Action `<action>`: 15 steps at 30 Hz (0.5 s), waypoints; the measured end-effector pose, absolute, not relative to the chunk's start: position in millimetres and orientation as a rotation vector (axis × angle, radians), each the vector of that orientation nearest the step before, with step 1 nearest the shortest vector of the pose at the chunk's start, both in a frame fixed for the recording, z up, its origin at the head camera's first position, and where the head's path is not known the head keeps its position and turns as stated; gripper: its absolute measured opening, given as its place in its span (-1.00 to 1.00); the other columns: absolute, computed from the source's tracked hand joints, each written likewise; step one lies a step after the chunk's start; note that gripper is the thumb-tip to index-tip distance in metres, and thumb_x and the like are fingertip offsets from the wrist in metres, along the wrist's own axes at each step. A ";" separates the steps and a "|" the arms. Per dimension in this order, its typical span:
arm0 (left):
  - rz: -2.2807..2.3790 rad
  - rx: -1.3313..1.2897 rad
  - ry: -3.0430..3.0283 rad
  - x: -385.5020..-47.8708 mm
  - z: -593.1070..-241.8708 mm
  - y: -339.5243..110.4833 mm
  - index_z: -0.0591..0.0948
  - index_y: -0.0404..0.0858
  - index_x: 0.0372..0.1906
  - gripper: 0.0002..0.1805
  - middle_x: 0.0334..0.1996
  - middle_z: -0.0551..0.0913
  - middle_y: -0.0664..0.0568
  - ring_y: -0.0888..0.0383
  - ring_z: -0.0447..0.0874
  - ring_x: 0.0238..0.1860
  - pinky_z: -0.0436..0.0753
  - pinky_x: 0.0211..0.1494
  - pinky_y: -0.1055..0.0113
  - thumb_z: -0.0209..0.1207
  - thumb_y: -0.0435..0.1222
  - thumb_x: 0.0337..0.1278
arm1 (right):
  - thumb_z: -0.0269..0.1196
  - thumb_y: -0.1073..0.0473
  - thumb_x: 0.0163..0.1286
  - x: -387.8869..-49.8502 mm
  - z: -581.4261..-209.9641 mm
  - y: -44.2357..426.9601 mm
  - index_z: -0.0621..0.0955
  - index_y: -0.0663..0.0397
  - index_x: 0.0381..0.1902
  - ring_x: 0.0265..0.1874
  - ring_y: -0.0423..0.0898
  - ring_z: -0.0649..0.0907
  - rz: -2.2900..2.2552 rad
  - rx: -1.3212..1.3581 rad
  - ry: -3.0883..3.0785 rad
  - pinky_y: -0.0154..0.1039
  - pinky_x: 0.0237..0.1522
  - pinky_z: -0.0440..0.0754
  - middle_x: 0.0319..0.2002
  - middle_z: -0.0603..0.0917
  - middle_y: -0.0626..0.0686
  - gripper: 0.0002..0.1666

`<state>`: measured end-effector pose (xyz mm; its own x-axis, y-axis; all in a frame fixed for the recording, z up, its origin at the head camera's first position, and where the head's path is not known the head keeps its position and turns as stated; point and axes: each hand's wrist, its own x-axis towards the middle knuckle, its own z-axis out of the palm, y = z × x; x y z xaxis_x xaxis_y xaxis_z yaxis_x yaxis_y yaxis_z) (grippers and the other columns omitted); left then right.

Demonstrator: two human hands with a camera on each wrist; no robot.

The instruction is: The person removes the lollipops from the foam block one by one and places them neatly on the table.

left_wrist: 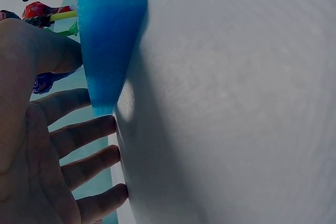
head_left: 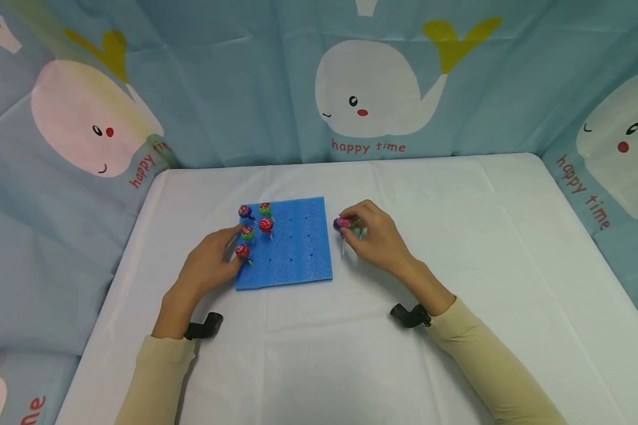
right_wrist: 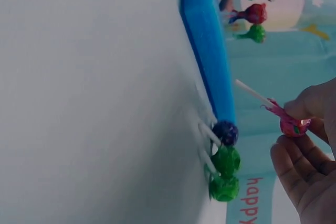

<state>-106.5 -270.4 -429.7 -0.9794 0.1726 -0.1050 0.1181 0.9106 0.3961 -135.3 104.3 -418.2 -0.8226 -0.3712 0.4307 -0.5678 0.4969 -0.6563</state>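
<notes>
Right grip (head_left: 378, 236) pinching lollipop (right_wrist: 292, 128), left grip (head_left: 209, 258) spread

Square blue foam board (head_left: 300, 270) on white cloth-covered table (head_left: 457, 230), blue whale-print curtain (head_left: 234, 88) behind. Five round multicoloured lollipops (head_left: 266, 224) in board's left side; three round green-or-purple lollipops (right_wrist: 226, 161) right of board.

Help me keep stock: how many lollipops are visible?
9: five lollipops in the blue board, one pinched by the right hand, three right of the board; others may be hidden.
</notes>
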 end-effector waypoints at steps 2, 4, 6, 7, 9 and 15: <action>0.593 0.227 2.935 -106.7 -430.0 -269.9 0.33 -0.21 0.63 -0.25 0.56 0.40 -0.32 -0.35 0.31 0.58 0.34 0.58 -0.39 0.15 -0.17 0.37 | 0.42 0.36 0.33 -136.0 -419.9 108.1 0.69 0.22 0.03 -0.15 0.03 0.76 1.209 0.795 -2.522 -0.03 -0.05 0.82 -0.05 0.71 0.13 -0.69; 0.595 0.226 2.932 -106.4 -429.1 -269.1 0.33 -0.21 0.63 -0.25 0.56 0.40 -0.31 -0.35 0.31 0.59 0.34 0.58 -0.39 0.15 -0.17 0.37 | 0.42 0.37 0.34 -136.3 -420.4 111.7 0.69 0.22 0.03 -0.17 0.05 0.77 1.201 0.792 -2.534 0.00 -0.05 0.82 -0.06 0.71 0.14 -0.70; 0.594 0.226 2.931 -106.4 -428.1 -268.6 0.33 -0.20 0.63 -0.25 0.56 0.40 -0.32 -0.36 0.30 0.59 0.33 0.59 -0.39 0.15 -0.18 0.37 | 0.42 0.37 0.34 -137.2 -420.9 115.2 0.70 0.22 0.02 -0.17 0.05 0.79 1.196 0.789 -2.542 -0.02 -0.04 0.83 -0.06 0.71 0.14 -0.70; 0.590 0.225 2.932 -106.4 -427.6 -268.6 0.33 -0.20 0.63 -0.25 0.56 0.39 -0.32 -0.36 0.30 0.59 0.33 0.59 -0.39 0.15 -0.18 0.37 | 0.42 0.36 0.34 -137.8 -421.3 116.8 0.70 0.22 0.02 -0.17 0.04 0.79 1.191 0.786 -2.549 -0.03 -0.03 0.83 -0.06 0.72 0.13 -0.71; 0.580 0.224 2.934 -106.6 -426.7 -268.7 0.32 -0.20 0.63 -0.25 0.56 0.39 -0.32 -0.36 0.29 0.59 0.32 0.59 -0.39 0.16 -0.17 0.38 | 0.42 0.35 0.35 -138.8 -421.3 120.1 0.70 0.22 0.02 -0.15 0.02 0.80 1.186 0.783 -2.559 -0.06 -0.02 0.83 -0.05 0.72 0.13 -0.71; 0.568 0.217 2.931 -106.7 -427.1 -268.6 0.32 -0.20 0.63 -0.25 0.56 0.39 -0.33 -0.37 0.29 0.59 0.33 0.59 -0.39 0.16 -0.16 0.38 | 0.41 0.35 0.34 -143.2 -422.8 130.9 0.70 0.23 0.04 -0.11 0.02 0.79 1.173 0.746 -2.591 -0.04 0.00 0.83 -0.03 0.74 0.14 -0.69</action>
<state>-106.7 -268.6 -427.1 -0.9787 0.1690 -0.1168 0.1132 0.9180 0.3800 -143.2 130.9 -422.8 -0.8521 -0.3630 0.3770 -0.5228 0.5574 -0.6450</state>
